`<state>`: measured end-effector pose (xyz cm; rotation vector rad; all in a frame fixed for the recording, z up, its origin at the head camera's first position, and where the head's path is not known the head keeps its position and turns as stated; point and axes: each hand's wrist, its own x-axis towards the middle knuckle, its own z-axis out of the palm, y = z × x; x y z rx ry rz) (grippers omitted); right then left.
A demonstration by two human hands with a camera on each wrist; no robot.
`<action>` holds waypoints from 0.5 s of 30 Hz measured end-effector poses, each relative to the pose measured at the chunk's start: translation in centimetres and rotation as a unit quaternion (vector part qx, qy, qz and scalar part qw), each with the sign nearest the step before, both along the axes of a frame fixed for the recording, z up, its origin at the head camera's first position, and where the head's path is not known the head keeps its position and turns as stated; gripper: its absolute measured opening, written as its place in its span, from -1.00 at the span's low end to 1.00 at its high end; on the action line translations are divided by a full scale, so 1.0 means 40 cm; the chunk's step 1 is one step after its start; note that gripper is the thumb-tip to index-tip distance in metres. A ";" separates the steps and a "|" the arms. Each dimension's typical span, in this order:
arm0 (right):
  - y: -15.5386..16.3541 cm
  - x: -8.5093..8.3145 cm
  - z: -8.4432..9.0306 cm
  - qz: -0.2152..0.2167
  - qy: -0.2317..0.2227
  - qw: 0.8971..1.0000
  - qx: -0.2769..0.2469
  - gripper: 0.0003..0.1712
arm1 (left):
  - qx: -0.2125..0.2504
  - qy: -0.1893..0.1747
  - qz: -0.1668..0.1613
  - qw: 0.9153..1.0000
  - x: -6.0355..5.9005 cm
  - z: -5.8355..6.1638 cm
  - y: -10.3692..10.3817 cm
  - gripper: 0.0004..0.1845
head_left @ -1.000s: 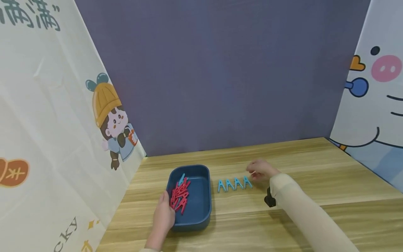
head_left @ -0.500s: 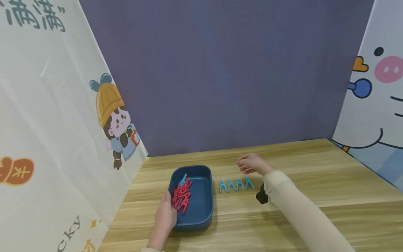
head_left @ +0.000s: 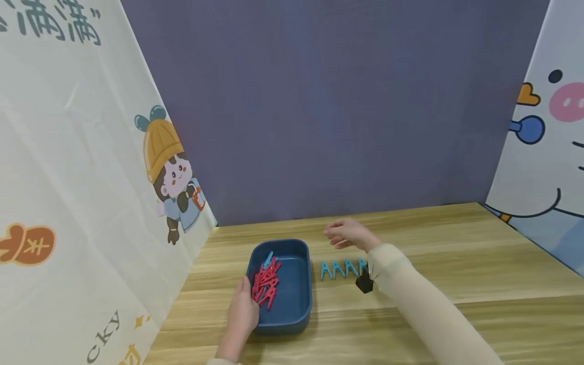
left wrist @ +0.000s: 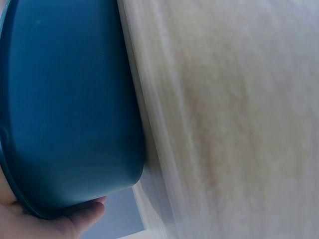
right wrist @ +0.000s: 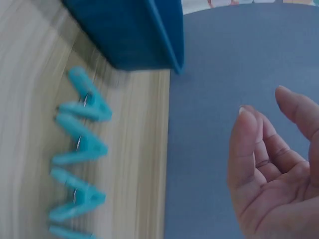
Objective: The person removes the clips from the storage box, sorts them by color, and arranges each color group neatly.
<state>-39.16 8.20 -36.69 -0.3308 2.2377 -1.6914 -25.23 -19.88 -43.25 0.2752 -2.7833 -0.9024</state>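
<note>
My left hand (head_left: 243, 310) grips the left wall of a dark blue plastic bin (head_left: 292, 284), its thumb up by the rim. In the left wrist view, the hand's fingertips show against the end of the bin (left wrist: 75, 109). Red clothespins (head_left: 269, 282) lie heaped along the bin's left side, with a light blue clothespin (head_left: 268, 259) at the far end of the heap. To the bin's right, several light blue clothespins (head_left: 338, 269) form a row on the table. Above and behind that row hovers my right hand (head_left: 349, 234), fingers loosely bent and holding nothing.
The wood-grain table (head_left: 438, 238) runs back to a dark blue-grey panel (head_left: 328, 111). White printed sheets stand on both sides, a cartoon figure (head_left: 172, 177) on the left one. A black strap piece (head_left: 364, 282) at my right wrist partly covers the last clothespin in the row.
My right hand has risen from the right end of the clothespin row and moved left toward the bin. The left hand stays on the bin. The head view has turned slightly left.
</note>
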 end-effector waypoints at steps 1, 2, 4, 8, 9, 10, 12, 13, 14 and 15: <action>-0.009 0.001 0.003 0.004 0.003 1.000 -0.001 -0.48 | 0.000 0.000 0.001 1.000 0.000 0.000 0.000 -0.40; -0.018 0.002 0.006 0.008 0.005 1.000 -0.001 -0.48 | -0.001 0.000 0.001 1.000 0.000 -0.001 0.000 -0.40; -0.036 0.004 0.014 0.015 0.009 1.000 -0.004 -0.50 | -0.002 0.004 0.001 1.000 0.000 -0.003 0.000 -0.41; -0.073 0.008 0.029 0.027 0.015 1.000 -0.001 -0.55 | -0.006 0.015 0.001 1.000 0.000 -0.004 0.001 -0.42; -0.083 0.008 0.032 0.030 0.014 0.999 -0.003 -0.56 | -0.006 0.017 0.001 1.000 -0.001 -0.005 0.001 -0.42; -0.093 0.009 0.036 0.033 0.014 0.999 -0.004 -0.57 | -0.006 0.019 0.001 1.000 -0.001 -0.004 0.000 -0.42; -0.113 0.011 0.042 0.039 0.014 0.999 -0.005 -0.59 | -0.006 0.020 0.001 1.000 -0.001 -0.004 0.000 -0.42; -0.123 0.012 0.045 0.043 0.013 0.999 -0.006 -0.59 | -0.005 0.019 0.001 1.000 -0.001 -0.004 0.000 -0.42; -0.133 0.014 0.046 0.047 0.013 0.999 -0.006 -0.59 | -0.003 0.018 0.002 1.000 -0.001 -0.004 0.000 -0.42; -0.142 0.015 0.048 0.051 0.012 0.999 -0.006 -0.59 | -0.002 0.017 0.002 1.000 -0.002 -0.005 0.000 -0.43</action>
